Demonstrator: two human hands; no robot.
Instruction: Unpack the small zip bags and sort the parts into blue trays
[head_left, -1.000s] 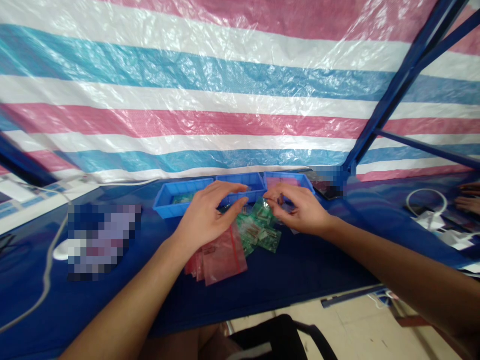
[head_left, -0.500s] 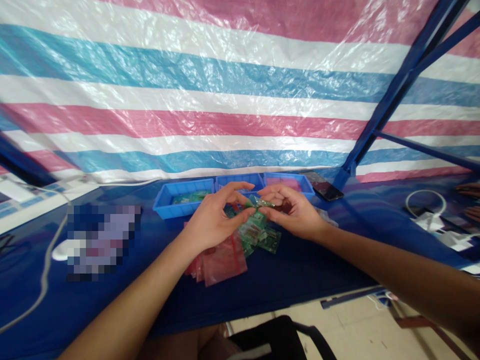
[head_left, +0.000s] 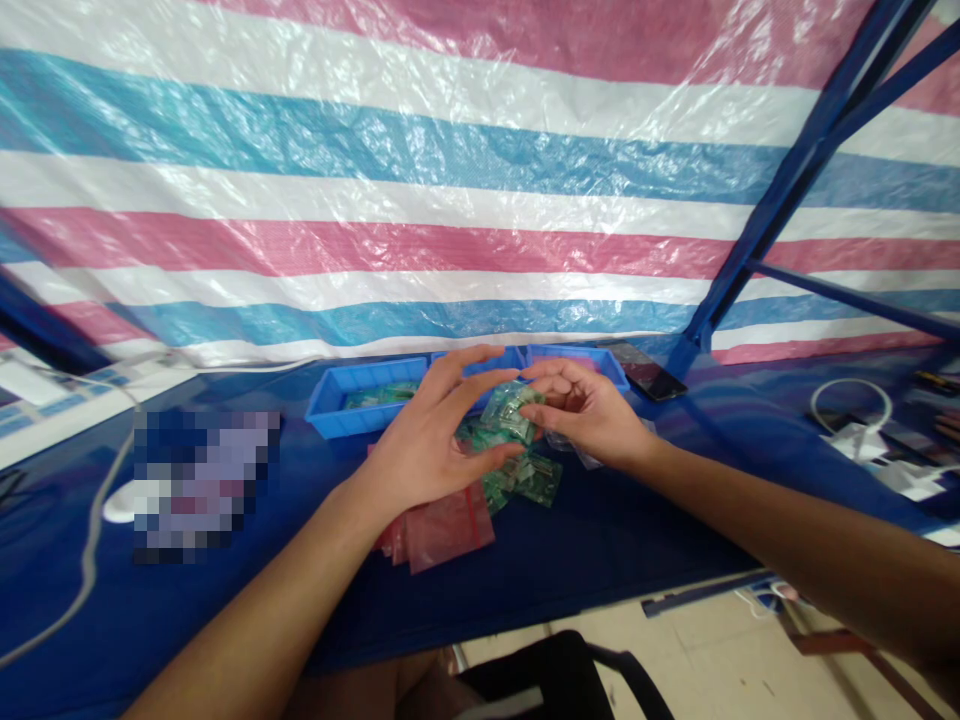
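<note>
Between thumb and fingers, my right hand (head_left: 589, 412) pinches a green circuit board in a clear bag (head_left: 504, 412). My left hand (head_left: 420, 445) is open around the bag's left side, fingers spread and thumb apart below it. Whether its fingertips touch the bag I cannot tell. Under both hands lies a pile of bagged green boards (head_left: 538, 480). Several flat pink plastic bags (head_left: 452, 532) are stacked at the near left of the pile, partly hidden by my left hand.
Behind my hands stand a left blue tray (head_left: 324, 415) with green pieces, a middle tray (head_left: 501, 358) and a right tray (head_left: 616, 368). A phone (head_left: 651, 372) lies at the back right. White cables and plugs (head_left: 862, 445) are to the right, near another person's hand.
My left hand has let go of the bag and spread its fingers. The bagged board now faces up more plainly in my right hand.
</note>
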